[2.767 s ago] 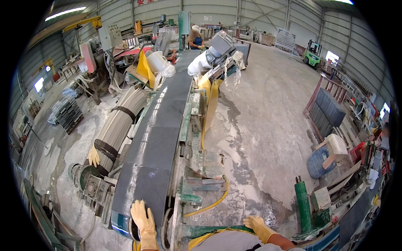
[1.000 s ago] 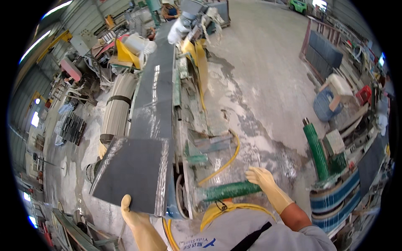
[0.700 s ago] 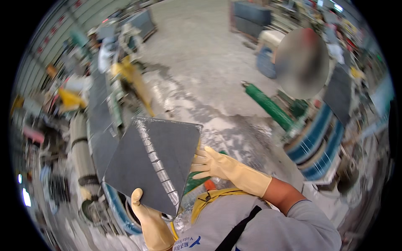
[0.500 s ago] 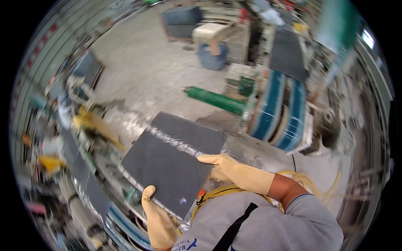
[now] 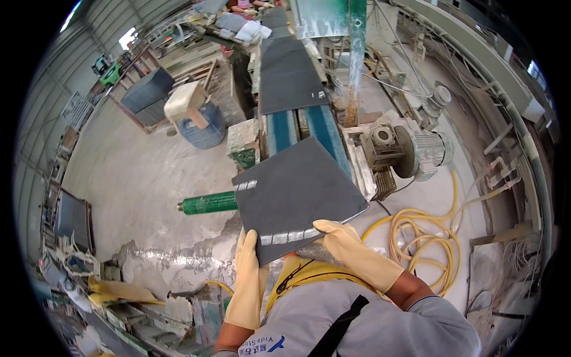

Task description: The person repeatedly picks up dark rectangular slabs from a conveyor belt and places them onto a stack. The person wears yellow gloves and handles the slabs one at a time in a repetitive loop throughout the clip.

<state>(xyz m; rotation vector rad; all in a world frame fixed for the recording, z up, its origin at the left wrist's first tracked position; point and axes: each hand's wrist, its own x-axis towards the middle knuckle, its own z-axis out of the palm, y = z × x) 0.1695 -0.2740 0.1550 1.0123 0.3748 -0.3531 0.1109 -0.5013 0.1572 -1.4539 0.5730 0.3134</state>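
Dark slab [image 5: 300,190] held two-handed, out front of torso, tilt hard to judge. Gloved L hand [image 5: 247,268] clamped on L edge, thumb on top; gloved R hand [image 5: 351,244] clamped on near edge, R of nearest corner, thumb likewise on top. R fingers mostly hidden, presumably tucked under. Both grips narrow, closed to slab thickness; nothing else held.

Key relation: slab is extended fwd of both hands, turned cornerwise, nearest corner btwn the hands, opp. corner pointed ahead & slightly R. Outline approx. square, so no long axis can be made out. Blue belts [image 5: 281,130] run straight away beyond far corner; their near end is overlapped by slab in view. Contact w/ belts can't be told. R hand set a bit farther fwd, so nearer to belts; L hand lower & closer to body.

Second slab [image 5: 290,74] lying flat on belts farther up, well apart from held one. Green roller [image 5: 209,203] seen L of held slab, partly hidden by it. Motor [image 5: 428,156] to R of belts; yellow hose [image 5: 457,256] looped on floor, R of R hand. Blue drum [image 5: 205,128] off to L.
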